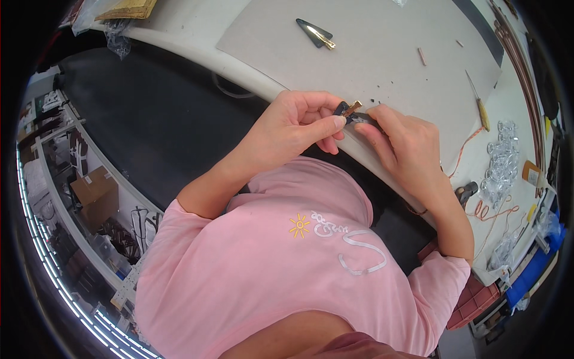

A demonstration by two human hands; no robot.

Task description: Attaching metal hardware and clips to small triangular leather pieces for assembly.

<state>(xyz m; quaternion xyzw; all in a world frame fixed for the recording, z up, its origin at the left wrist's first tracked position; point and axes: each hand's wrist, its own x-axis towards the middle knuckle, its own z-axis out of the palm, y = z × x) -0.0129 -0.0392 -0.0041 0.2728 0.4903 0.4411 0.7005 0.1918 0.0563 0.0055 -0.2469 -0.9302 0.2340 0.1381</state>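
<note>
Over the table's near edge, my left hand (305, 122) pinches a small dark piece with a gold-coloured metal clip (353, 108) on it, between thumb and fingers. My right hand (409, 143) is close beside it, thumb and forefinger closed on a dark part at the piece's right side. Whether that part is joined to the clip piece is too small to tell. Farther off on the grey sheet lies a dark pointed piece (306, 30) bearing a similar gold clip.
A grey sheet (382, 48) covers much of the white table (197, 42). Dark crumbs and small sticks (422, 57) lie on it. To the right are a yellow-handled awl (483, 113), orange cord (466, 149) and a pile of clear plastic bags with rings (502, 161).
</note>
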